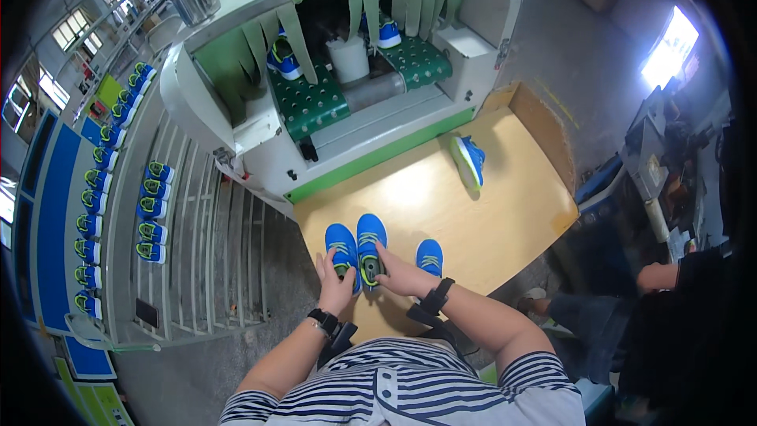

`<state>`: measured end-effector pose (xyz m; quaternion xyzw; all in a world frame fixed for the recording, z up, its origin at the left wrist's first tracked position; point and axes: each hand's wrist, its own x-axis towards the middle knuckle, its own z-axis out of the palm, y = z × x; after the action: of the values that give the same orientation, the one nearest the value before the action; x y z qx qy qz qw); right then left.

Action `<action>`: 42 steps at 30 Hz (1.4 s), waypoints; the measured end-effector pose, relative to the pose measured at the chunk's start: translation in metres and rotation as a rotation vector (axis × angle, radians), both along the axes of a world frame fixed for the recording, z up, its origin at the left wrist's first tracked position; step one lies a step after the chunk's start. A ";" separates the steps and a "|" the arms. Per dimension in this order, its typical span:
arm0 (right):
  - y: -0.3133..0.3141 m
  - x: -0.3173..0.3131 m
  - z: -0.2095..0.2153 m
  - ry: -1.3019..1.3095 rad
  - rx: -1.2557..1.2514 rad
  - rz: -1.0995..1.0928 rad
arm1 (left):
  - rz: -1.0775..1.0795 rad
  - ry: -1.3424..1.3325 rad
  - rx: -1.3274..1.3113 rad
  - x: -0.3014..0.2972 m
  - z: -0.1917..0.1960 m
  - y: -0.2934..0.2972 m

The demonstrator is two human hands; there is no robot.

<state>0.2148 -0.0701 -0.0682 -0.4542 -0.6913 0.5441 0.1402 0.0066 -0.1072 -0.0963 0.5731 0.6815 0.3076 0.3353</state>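
Note:
Two blue sneakers with pale laces and lime trim stand side by side on the wooden table [378,201], toes pointing away from me. My left hand [334,288] grips the left sneaker [340,238] by its heel end. Around the collar of the right sneaker [371,230] closes my right hand [398,272], its thumb near the opening. Partly hidden behind my right wrist is a third blue sneaker [430,254]. Farther off, another blue sneaker [468,162] lies on its side, its pale sole edge showing.
Beyond the table stands a white machine [213,122] with hanging green strips and a perforated green belt [309,109] carrying sneakers. At left, a metal rack [197,229] holds rows of blue sneakers. A cardboard edge [544,130] borders the table's right. Another person's hand [658,277] shows at right.

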 end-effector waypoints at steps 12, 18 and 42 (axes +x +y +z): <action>-0.063 0.071 -0.001 -0.180 0.183 -0.426 | -0.422 0.541 0.085 0.053 0.066 0.019; -0.076 0.080 -0.011 -0.105 0.244 -0.478 | -0.438 0.601 0.166 0.049 0.047 0.022; 0.030 0.168 -0.014 -0.566 0.472 -0.756 | -0.432 0.665 0.235 0.046 0.033 0.027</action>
<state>0.3831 -0.0405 -0.0820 -0.7571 -0.5939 0.1409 0.2329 0.0527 -0.0803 -0.0628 0.8054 0.5771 0.1042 0.0861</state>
